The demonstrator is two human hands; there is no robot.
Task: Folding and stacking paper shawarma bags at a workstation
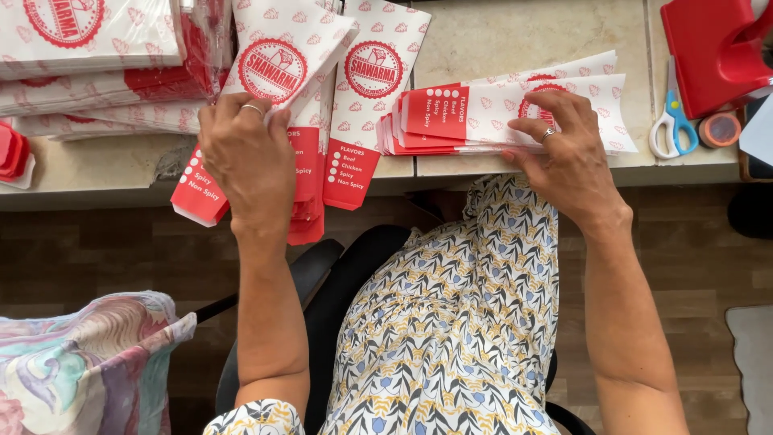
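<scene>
Beige stone counter [515,36] spans the top of the view, with dark wood-look floor below its edge and a black chair under the person's patterned dress. At ten o'clock, the left hand [245,157] lies palm down, arm reaching straight up from the bottom edge, fingers curled over the top of a fanned bunch of red-and-white paper sleeves [310,121] that overhang the counter edge; it grips them closed. At one o'clock, the right hand [564,153] bends inward at the wrist, fingers spread flat and pressing on a sideways stack of sleeves [483,113]; it rests on the stack rather than clasping it. Wrapped bundles of sleeves [97,56] sit at eleven o'clock. Scissors [672,121] lie at two o'clock, beside a red box [713,48].
</scene>
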